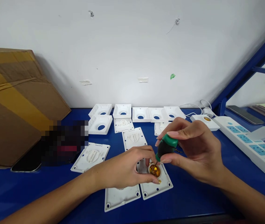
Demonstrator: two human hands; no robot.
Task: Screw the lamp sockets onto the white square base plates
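Two bare forearms reach in from the bottom edge over a blue table [193, 199]. The left hand [125, 169] is curled nearly closed, its fingertips pinching the rim of a brass socket [154, 170] that sits on a white plate [157, 186] close to the table's front edge. That grip appears to pin socket and plate flat against the twist of the tool. The right hand [193, 149] is wrapped round the stubby green-and-black handle of a screwdriver [166, 147], thumb below and fingers over the cap. The short shaft slants down and to the left, and its tip is inside the socket's mouth. Such a fingertip hold suits fine turning rather than force.

A second plate [122, 196] lies face down, touching the first on its left. More plates are spread just behind the hands, and a row of white covers [140, 114] with round holes lines the foot of the wall, set out within easy reach. An assembled lamp holder [204, 121] rests to the right, near a white power strip [246, 140] with blue outlets. Folded cardboard [13, 102] leans against the wall on the left, with a dark phone [26, 166] lying flat beside it.
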